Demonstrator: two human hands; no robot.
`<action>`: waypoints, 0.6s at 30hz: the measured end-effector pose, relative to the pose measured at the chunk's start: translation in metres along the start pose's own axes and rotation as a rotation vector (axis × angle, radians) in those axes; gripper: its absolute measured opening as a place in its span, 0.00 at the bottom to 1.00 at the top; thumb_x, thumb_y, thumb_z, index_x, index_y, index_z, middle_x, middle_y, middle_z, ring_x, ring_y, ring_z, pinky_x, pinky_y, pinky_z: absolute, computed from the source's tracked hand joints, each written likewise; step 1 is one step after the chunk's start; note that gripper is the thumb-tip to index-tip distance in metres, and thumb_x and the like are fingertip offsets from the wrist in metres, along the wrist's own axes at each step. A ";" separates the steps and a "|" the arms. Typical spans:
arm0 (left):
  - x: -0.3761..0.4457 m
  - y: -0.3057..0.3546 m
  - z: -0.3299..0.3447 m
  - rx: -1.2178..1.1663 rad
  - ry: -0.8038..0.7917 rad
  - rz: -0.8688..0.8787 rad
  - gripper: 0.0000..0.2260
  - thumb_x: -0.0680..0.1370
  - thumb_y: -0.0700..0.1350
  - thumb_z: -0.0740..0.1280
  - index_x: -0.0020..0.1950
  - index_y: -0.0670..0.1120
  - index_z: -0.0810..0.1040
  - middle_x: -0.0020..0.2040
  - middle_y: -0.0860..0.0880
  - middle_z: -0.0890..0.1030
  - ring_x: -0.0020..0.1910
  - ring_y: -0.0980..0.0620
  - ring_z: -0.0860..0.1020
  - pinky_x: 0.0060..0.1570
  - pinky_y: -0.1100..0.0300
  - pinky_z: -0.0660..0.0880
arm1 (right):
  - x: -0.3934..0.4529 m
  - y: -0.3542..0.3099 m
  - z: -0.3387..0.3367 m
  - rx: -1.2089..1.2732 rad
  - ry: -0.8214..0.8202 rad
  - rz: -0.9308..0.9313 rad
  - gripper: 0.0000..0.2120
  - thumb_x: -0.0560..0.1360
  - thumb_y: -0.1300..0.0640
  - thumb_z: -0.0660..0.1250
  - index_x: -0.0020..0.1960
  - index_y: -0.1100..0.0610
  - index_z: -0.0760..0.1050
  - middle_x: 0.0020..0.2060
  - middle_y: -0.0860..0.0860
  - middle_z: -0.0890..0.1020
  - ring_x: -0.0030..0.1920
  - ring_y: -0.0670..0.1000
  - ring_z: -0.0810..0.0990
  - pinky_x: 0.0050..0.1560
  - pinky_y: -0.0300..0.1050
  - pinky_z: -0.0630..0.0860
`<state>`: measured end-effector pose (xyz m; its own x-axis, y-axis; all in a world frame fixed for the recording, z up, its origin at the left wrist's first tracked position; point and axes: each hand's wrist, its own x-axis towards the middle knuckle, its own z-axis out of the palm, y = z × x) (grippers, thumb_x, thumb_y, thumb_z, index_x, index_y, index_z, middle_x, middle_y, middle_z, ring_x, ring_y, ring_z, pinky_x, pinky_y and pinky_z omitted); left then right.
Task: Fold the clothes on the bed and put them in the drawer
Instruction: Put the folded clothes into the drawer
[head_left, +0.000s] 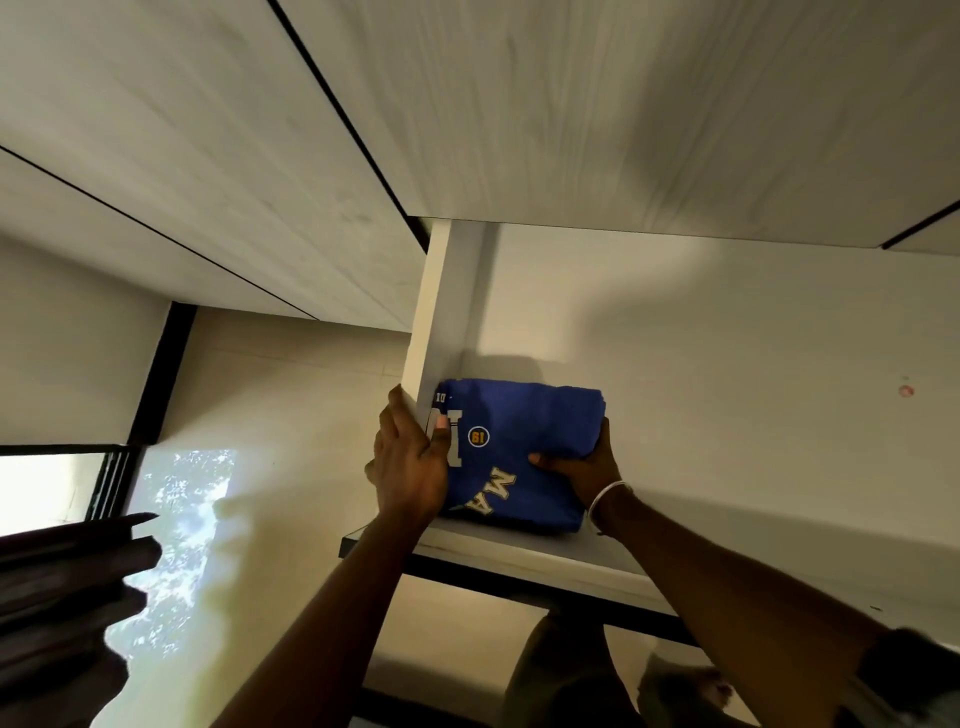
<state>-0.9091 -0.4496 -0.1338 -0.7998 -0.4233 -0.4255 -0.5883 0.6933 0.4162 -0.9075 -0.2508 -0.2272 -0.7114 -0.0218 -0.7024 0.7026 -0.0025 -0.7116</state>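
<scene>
In the head view, a folded blue shirt (519, 457) is held on a white shelf (530, 551), in its left corner. It is gripped between the left hand (410, 467) and the right hand (582, 467), fingers curled on its sides.

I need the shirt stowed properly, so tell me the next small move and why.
Probably push the folded blue shirt a little deeper, then let go: both the left hand and right hand hold its sides, and its near edge lies close to the shelf front.
</scene>
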 end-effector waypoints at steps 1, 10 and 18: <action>0.001 0.001 0.002 0.027 0.003 -0.007 0.31 0.83 0.55 0.59 0.80 0.47 0.49 0.75 0.44 0.63 0.72 0.40 0.65 0.68 0.37 0.62 | 0.002 0.000 0.000 -0.023 -0.001 0.013 0.51 0.56 0.55 0.81 0.72 0.53 0.57 0.65 0.52 0.73 0.60 0.51 0.75 0.54 0.43 0.76; -0.001 0.004 0.006 0.107 0.024 -0.017 0.37 0.80 0.57 0.64 0.80 0.45 0.48 0.75 0.42 0.62 0.73 0.39 0.64 0.67 0.35 0.64 | -0.010 -0.020 -0.023 -0.437 -0.033 0.189 0.59 0.60 0.39 0.80 0.79 0.53 0.50 0.73 0.57 0.68 0.69 0.62 0.70 0.67 0.60 0.71; -0.043 0.047 0.046 0.220 0.035 0.361 0.41 0.76 0.48 0.70 0.81 0.48 0.48 0.81 0.41 0.46 0.80 0.39 0.43 0.74 0.40 0.43 | -0.066 -0.033 -0.115 -0.338 0.125 0.271 0.24 0.75 0.45 0.71 0.69 0.49 0.70 0.61 0.57 0.79 0.56 0.57 0.81 0.33 0.39 0.69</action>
<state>-0.8967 -0.3723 -0.1328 -0.9558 -0.1469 -0.2547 -0.2328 0.9072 0.3504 -0.8853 -0.1346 -0.1596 -0.5133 0.1439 -0.8461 0.8345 0.3141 -0.4528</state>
